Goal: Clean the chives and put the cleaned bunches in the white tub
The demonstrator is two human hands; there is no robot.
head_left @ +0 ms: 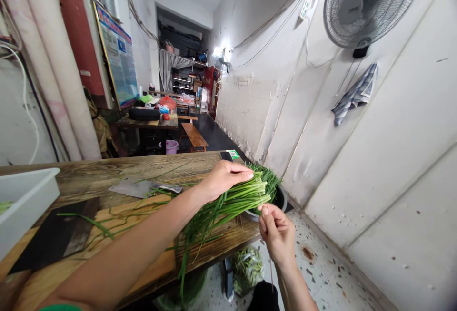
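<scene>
A bundle of long green garlic chives (pixel 243 198) lies across the wooden table, its pale stalk ends pointing right. My left hand (pixel 224 178) is closed on the bundle from above, close to the stalk ends. At the lower edge of those ends, my right hand (pixel 276 230) is pinched shut; whatever its fingertips hold is too small to make out. A thin strand hangs below that hand. Behind the bundle, more chives (pixel 267 178) fill a dark basin (pixel 283 200) at the table's right end.
On the wooden table (pixel 85 175) are a cutting board (pixel 157 263) with loose leaves, what looks like a cleaver (pixel 130 187), a black flat sheet (pixel 50 235) and a white bin (pixel 32 201). A bag of greens (pixel 247 268) sits on the floor below.
</scene>
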